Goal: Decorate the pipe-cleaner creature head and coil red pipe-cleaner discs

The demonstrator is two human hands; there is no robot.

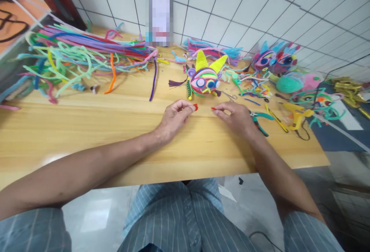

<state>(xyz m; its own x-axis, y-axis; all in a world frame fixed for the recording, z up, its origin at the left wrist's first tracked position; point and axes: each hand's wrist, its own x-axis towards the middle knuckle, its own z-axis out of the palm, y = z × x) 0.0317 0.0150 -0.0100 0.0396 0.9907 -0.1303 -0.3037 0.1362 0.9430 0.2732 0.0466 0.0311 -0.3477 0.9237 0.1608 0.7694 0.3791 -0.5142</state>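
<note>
My left hand point(179, 114) pinches a small red piece point(195, 107), perhaps coiled pipe cleaner, between thumb and fingertips. Across a short gap, my right hand point(233, 116) pinches another small red piece point(213, 109). Both hands are just above the wooden table point(185, 147). Directly beyond them sits a colourful pipe-cleaner creature point(204, 82) with yellow pointed ears, round blue-and-white eyes and a purple tassel. A pair of scissors point(230, 96) lies behind my right hand. Teal-handled pliers point(263, 119) rest beside my right wrist, partly hidden by it.
Heaped pipe cleaners point(86, 51) cover the table's back left. A purple pipe cleaner point(153, 80) lies apart. At right are a yellow cutter point(276, 119), a yellow glue gun point(297, 115) with its cord, and more finished creatures point(264, 59). A blurred-out panel point(160, 18) stands against the tiled wall.
</note>
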